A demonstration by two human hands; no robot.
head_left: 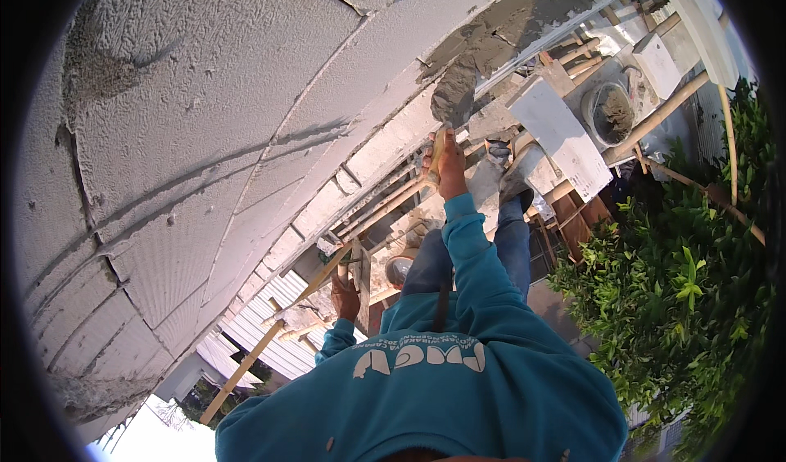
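My right hand [449, 167] is closed around the pale handle of a trowel. Wet grey mortar covers the trowel's blade [454, 93], which is up against the lower part of the light block wall [221, 77]. A band of fresh mortar [524, 24] runs along the wall's edge beyond the blade. Lower and to the left, my left hand [345, 300] is wrapped round a pale wooden handle [342, 272] that seems to belong to a flat, board-like tool. Its far side is partly hidden.
A bucket of mortar [608, 114] stands at the right by white blocks [557, 134] on bamboo-pole scaffolding [659, 118]. My feet are on its planks. Another bucket [399, 270] sits by my legs. A long wooden pole [246, 369] slants at lower left; leafy bushes [671, 298] grow at right.
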